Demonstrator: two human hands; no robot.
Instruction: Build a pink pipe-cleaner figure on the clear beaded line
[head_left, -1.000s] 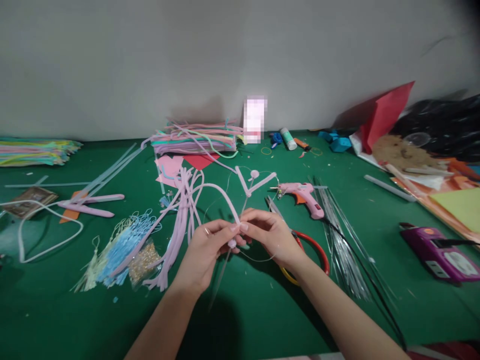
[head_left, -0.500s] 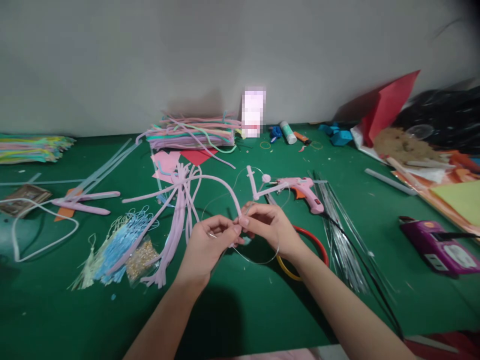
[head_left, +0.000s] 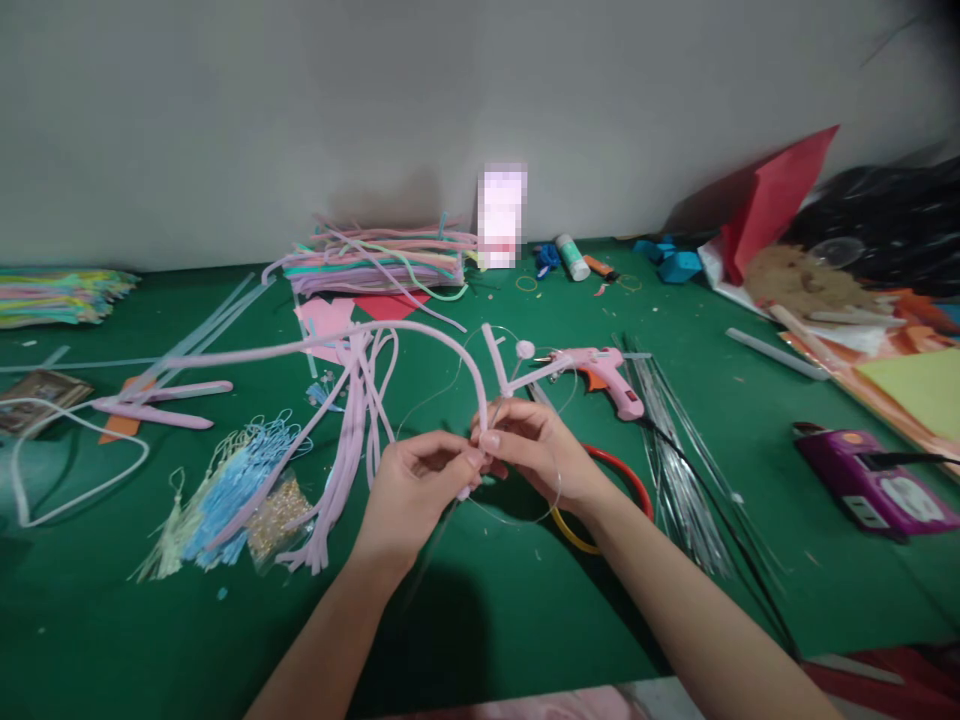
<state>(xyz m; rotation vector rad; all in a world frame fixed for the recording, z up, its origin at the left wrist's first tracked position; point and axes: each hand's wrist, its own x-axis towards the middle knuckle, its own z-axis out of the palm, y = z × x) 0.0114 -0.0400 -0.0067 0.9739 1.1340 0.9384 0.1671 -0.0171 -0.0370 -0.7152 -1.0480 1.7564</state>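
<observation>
My left hand (head_left: 420, 485) and my right hand (head_left: 536, 445) meet over the middle of the table, their fingertips pinched together. Between them they grip a light pink pipe cleaner (head_left: 405, 326), which rises from the fingers and arcs away to the left. A short pink end of it pokes out below the left fingertips. A thin wire ring (head_left: 517, 523) loops around behind the hands; fingers hide where it meets the pipe cleaner. Just beyond the right hand is a bent pink piece (head_left: 504, 372), with a small pink disc (head_left: 525, 349) near it.
A pink glue gun (head_left: 600, 375) and loose wires (head_left: 682, 470) lie right of the hands. Scissors with red and yellow handles (head_left: 626, 468) are partly under the right arm. Left are pink pipe cleaners (head_left: 349, 430), blue tassels (head_left: 240, 490) and a bead bag (head_left: 279, 520). A purple device (head_left: 870, 480) sits far right.
The pipe cleaner's free end has swung out farther left and its arc has risen a little. Both hands keep their pinch in nearly the same place. The view has shifted slightly.
</observation>
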